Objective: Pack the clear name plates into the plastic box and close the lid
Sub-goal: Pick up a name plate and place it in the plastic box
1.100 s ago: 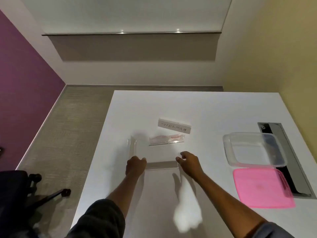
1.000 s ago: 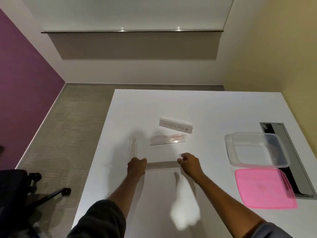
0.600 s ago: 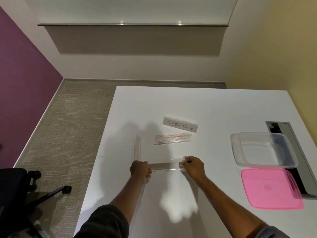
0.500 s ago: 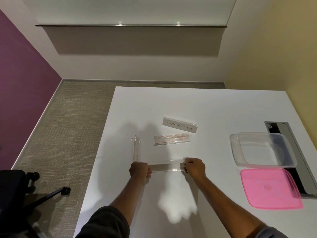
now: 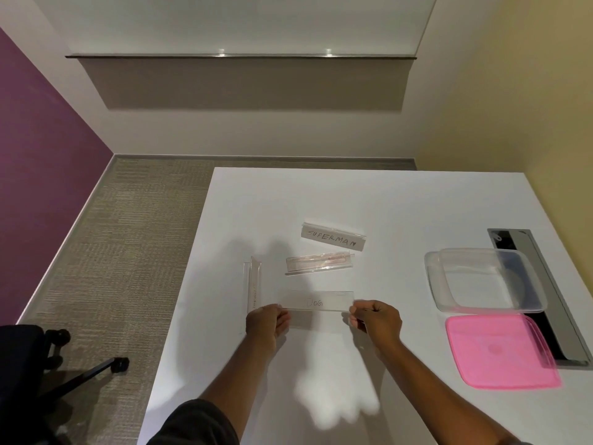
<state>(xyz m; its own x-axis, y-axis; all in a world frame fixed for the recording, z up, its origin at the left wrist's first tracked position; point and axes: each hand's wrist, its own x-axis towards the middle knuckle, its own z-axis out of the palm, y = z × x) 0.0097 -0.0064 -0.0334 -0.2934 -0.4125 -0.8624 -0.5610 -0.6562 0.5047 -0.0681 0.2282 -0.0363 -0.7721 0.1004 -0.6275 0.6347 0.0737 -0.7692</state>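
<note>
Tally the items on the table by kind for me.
Clear name plates: 4 (DOG, SUPERMAN, pink-lettered, sideways one)
Clear plastic box: 1
Pink lid: 1
Total: 6

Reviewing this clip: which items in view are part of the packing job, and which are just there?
Part of the job:
DOG name plate, held at its ends by the left hand and right hand
SUPERMAN name plate
pink-lettered name plate
upright name plate
clear plastic box
pink lid

Just there:
office chair
grey cable hatch
</note>
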